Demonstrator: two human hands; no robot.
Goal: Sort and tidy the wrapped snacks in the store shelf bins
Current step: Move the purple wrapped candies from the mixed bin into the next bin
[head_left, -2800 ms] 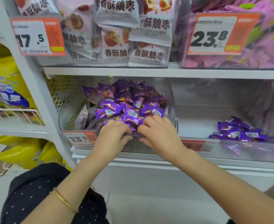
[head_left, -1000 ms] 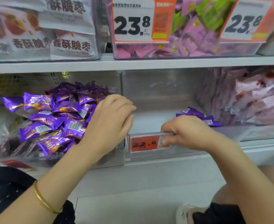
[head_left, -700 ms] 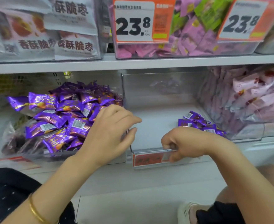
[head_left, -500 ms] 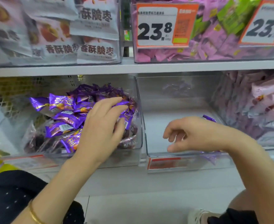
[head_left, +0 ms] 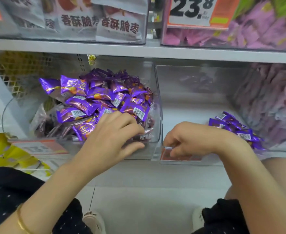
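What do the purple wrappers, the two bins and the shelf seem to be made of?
The purple wrappers look like thin metallised plastic film: glossy, crinkled, bright glints. The left bin and right bin seem clear rigid plastic, likely acrylic: see-through walls with faint reflections. The shelf looks like painted metal, matte grey-white, though I can't confirm.

I read 23.8 on the orange price tag (head_left: 194,11) up top and 香酥脆枣 on the white bags (head_left: 120,27). The lower tags (head_left: 37,147) are too blurred, and the print on the snacks (head_left: 95,98) is too small.
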